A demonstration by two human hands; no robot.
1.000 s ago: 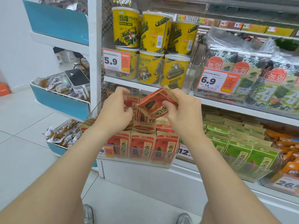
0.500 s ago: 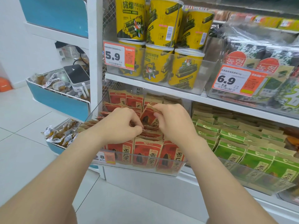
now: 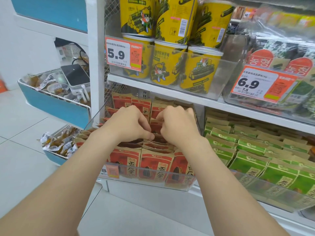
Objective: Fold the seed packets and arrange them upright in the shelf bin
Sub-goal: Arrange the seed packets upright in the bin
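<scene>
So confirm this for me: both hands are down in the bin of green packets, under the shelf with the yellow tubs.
Wrong on colour. The head view shows the left hand and right hand in the bin of red packets, under the shelf with the yellow tubs. The green packets sit untouched to the right.

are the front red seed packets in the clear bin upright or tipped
Upright: the front red seed packets stand side by side, printed faces forward, behind the clear bin front wall.
</scene>
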